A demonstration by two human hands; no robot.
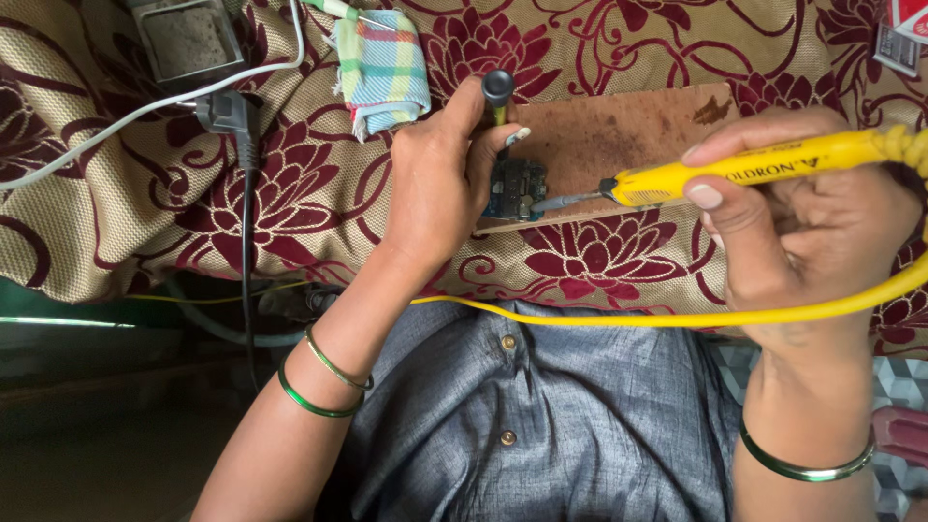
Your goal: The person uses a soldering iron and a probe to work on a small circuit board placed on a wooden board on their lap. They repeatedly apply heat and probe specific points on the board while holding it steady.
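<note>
The landmark here is the brown wooden board, which lies on a beige cloth with dark red flowers. At the left end of the board stands a small blue circuit board. The left hand is closed around it from the left side, and its thumb and fingers also pinch a thin tool with a round black top that stands above the circuit board. The right hand, at the right of the board, grips a yellow soldering iron; the fingers are wrapped around the handle, and the metal tip points left and reaches the right edge of the circuit board. A yellow cable runs below the board, across a grey buttoned shirt.

Left of the board lies a folded checked cloth, and further left a black plug with a white cable. At the far upper left is a small metal tray holding a grey pad; what it is exactly I cannot tell.
</note>
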